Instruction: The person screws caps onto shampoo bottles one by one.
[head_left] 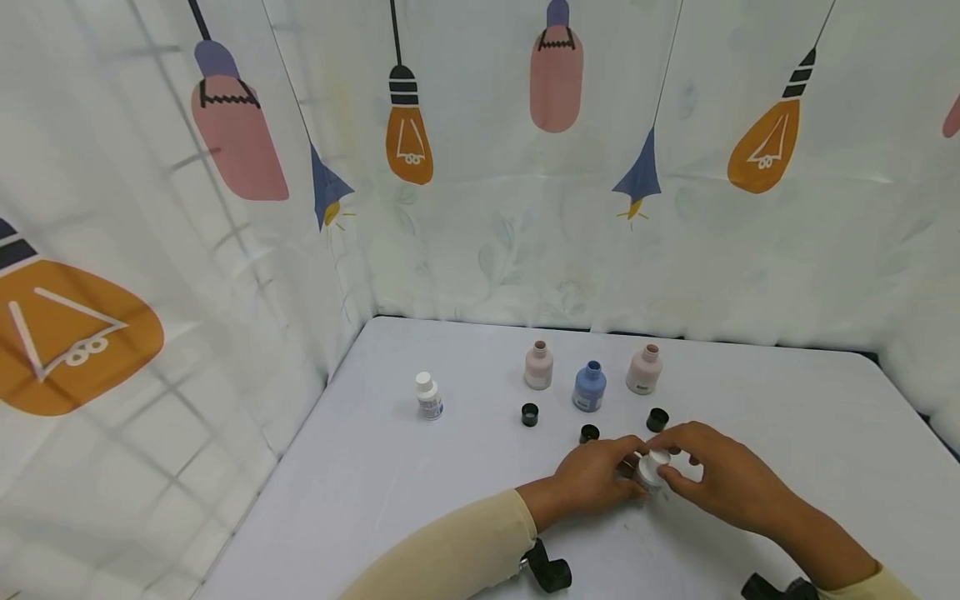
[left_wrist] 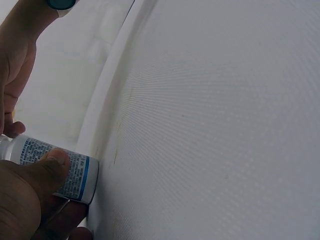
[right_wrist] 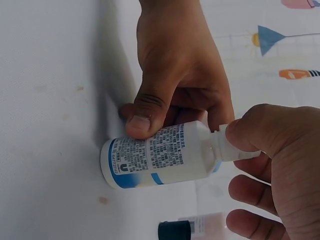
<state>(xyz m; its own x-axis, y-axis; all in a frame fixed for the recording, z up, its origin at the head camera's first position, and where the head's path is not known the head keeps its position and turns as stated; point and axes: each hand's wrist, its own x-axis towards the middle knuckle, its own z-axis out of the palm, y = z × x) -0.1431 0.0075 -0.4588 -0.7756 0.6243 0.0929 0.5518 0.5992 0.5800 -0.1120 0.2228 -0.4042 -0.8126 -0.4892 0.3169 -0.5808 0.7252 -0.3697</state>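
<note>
Between my two hands a small white bottle (right_wrist: 162, 155) stands on the table, with a blue band and printed text on its label. My left hand (head_left: 596, 477) grips the bottle's body from the side, its thumb across the label. With thumb and fingers, my right hand (head_left: 723, 479) pinches the white cap (right_wrist: 234, 144) on the neck. Just beyond the hands lie a black cap (head_left: 589, 433), partly hidden by the left hand, and another black cap (head_left: 657, 419) near the right fingers. The left wrist view shows the bottle's printed side (left_wrist: 75, 177) under the left thumb.
Farther back stand a pink bottle (head_left: 538, 367), a blue bottle (head_left: 589, 387) and a second pink bottle (head_left: 644, 371), all uncapped. A third black cap (head_left: 529, 414) lies in front of them. Another white bottle (head_left: 429, 397), capped, stands to the left on the white table (head_left: 360, 467).
</note>
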